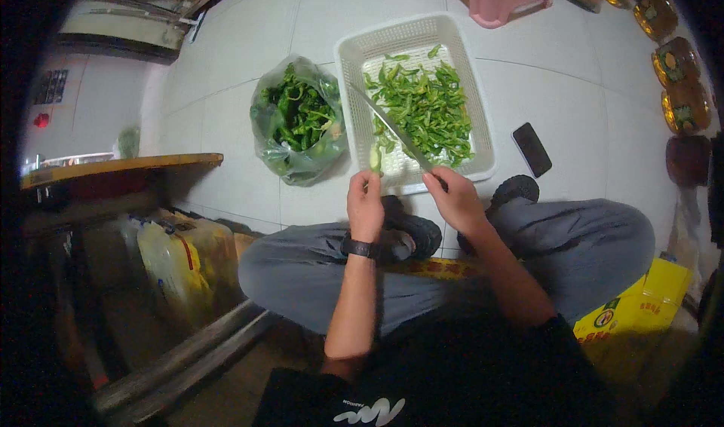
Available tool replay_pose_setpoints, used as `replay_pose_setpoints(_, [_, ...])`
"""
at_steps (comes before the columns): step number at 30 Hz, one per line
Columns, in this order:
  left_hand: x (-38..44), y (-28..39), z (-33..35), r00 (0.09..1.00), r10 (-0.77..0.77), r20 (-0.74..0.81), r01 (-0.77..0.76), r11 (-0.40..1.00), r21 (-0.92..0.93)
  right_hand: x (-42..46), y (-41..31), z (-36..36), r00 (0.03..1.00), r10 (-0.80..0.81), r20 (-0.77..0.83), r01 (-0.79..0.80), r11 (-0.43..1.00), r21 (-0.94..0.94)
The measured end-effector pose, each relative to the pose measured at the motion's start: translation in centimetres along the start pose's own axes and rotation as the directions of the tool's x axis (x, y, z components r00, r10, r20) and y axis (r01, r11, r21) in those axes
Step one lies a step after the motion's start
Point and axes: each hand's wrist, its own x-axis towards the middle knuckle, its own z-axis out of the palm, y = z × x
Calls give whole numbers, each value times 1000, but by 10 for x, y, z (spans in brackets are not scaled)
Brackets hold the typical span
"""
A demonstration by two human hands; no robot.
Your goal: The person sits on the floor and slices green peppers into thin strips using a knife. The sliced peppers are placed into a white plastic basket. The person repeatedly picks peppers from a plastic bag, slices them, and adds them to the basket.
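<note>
My left hand (366, 203), with a dark band on its wrist, holds a green pepper (375, 158) upright between thumb and fingers, over the near edge of a white plastic basket (485, 110). The pepper shows a pale side. In my right hand (455, 198) is a knife (396, 132), its long blade slanting up and left across the basket. Cut pieces of green pepper (421, 99) lie spread inside the basket. Left of it, a translucent plastic bag (266, 150) stands with its mouth spread, holding whole green peppers (297, 107).
A smartphone (531, 149) lies on the tiled floor right of the basket. A pink plastic stool (492, 0) stands beyond. Several lidded containers (675, 62) line the right side. A wooden board edge (130, 166) juts in at left, above a plastic jug (181, 257). A yellow carton (639, 302) sits lower right.
</note>
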Motion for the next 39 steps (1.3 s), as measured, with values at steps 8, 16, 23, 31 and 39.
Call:
replay_pose_setpoints(8, [-2, 22, 8, 994, -96, 45, 106, 933, -344, -66, 0, -8, 985, -170, 22, 171, 965, -197])
replay_pose_setpoints(16, [-5, 26, 9, 979, -139, 151, 197, 841, -504, -80, 4, -13, 994, -97, 42, 104, 960, -259])
replay_pose_setpoints(23, [-8, 9, 12, 975, -137, 176, 212, 814, -541, -56, 13, 10, 979, -191, -69, 181, 976, -124])
replay_pose_setpoints(31, [-12, 21, 10, 949, -218, 229, 316, 699, -642, 10, 24, 21, 992, -30, -126, 31, 1000, 3])
replay_pose_setpoints(39, [-5, 24, 5, 929, -282, 241, 367, 595, -715, -41, 17, -4, 975, -209, 79, 215, 973, -81])
